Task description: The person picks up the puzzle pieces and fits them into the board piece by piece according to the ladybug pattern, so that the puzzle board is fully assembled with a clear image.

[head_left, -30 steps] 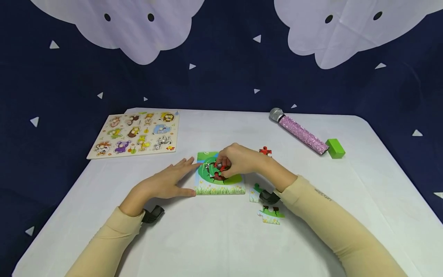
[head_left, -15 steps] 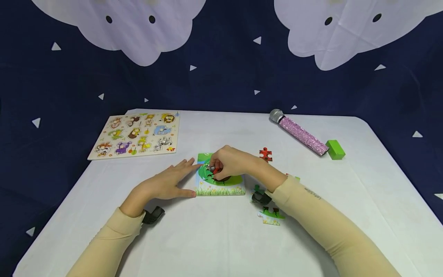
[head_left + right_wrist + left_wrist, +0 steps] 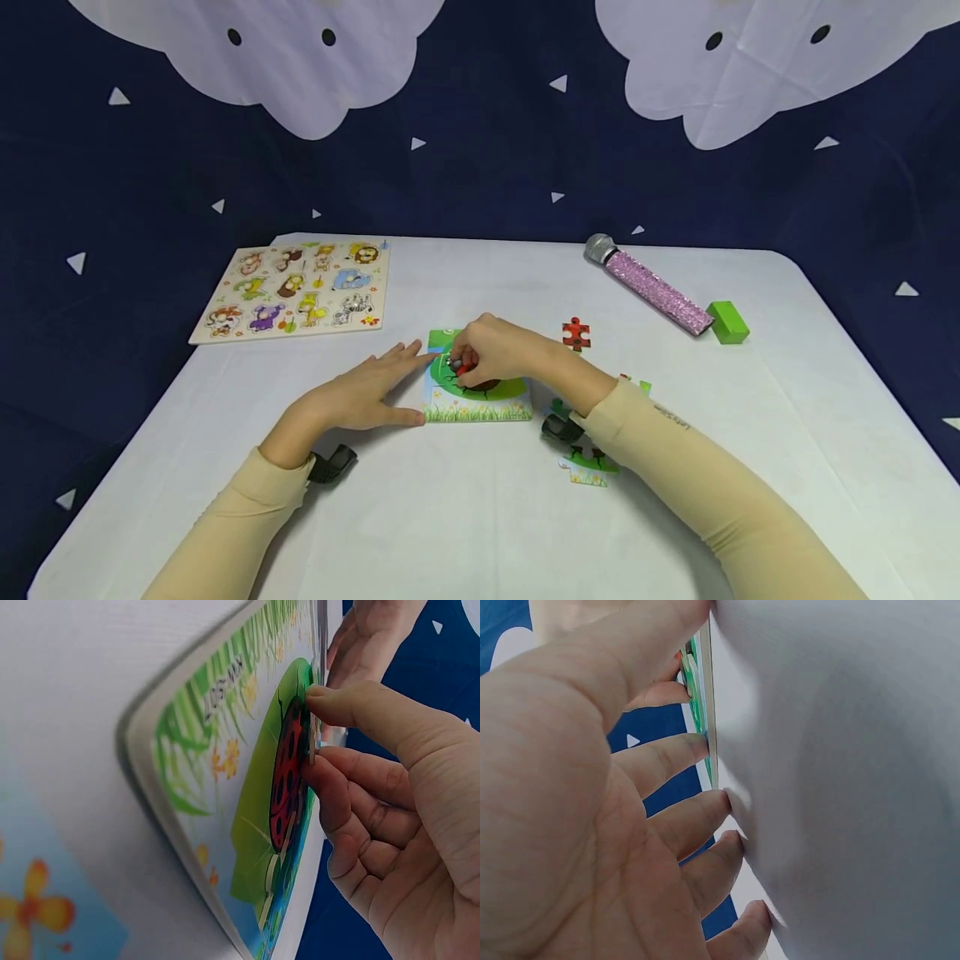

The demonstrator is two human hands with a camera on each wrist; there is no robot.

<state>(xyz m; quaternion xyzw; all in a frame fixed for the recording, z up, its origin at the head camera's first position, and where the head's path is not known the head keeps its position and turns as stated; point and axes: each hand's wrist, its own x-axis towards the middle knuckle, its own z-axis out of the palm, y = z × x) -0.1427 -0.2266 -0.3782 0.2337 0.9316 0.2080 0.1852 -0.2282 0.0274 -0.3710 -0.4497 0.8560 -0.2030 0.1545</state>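
A small ladybug jigsaw board (image 3: 480, 412), with grass and flowers along its near edge, lies flat at mid-table. My right hand (image 3: 501, 348) is over it, thumb and index finger pinching a thin puzzle piece (image 3: 313, 736), seen edge-on in the right wrist view. In the head view this piece shows the dark head and some red of the ladybug. The red, black-spotted ladybug body (image 3: 285, 784) lies right below these fingers. My left hand (image 3: 358, 393) rests on the table with fingers spread, index fingertip and thumb tip at the board's left edge.
Loose jigsaw pieces lie right of the board: a red one (image 3: 576, 334), a grassy one (image 3: 588, 477) and others partly under the right sleeve. An animal peg puzzle (image 3: 300, 292) is at the back left. A pink glitter microphone (image 3: 652, 287) and green block (image 3: 727, 322) are back right.
My right hand has moved slightly left with the pinched piece, from the ladybug's middle to its head end. The red loose piece now shows fully. My left hand has stayed put.
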